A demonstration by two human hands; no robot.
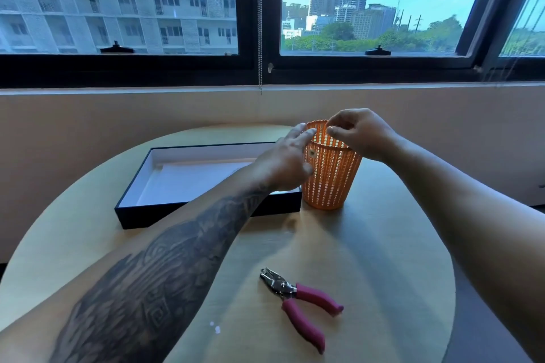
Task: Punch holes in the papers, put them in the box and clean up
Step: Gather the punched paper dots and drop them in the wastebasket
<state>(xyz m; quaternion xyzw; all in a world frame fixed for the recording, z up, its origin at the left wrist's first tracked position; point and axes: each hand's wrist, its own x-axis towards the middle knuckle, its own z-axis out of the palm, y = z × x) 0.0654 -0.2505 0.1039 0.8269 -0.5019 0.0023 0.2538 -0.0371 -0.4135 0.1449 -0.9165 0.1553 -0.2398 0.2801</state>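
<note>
A black box (pixel 182 212) with a white inside lies open at the left of the round table, and white paper (pixel 191 180) lies flat in it. An orange perforated basket (pixel 330 177) stands upright just right of the box. My left hand (pixel 283 162) hovers with spread fingers against the basket's left rim and holds nothing. My right hand (pixel 359 132) is over the basket's mouth, thumb and fingers pinched together; whether they hold anything I cannot see. A hole punch (pixel 300 303) with pink handles lies near the table's front edge, untouched.
The round wooden table (pixel 398 244) ends close on the right and front. A few tiny white paper dots (pixel 215 327) lie on it near the front. A wall and a window sill run behind the table.
</note>
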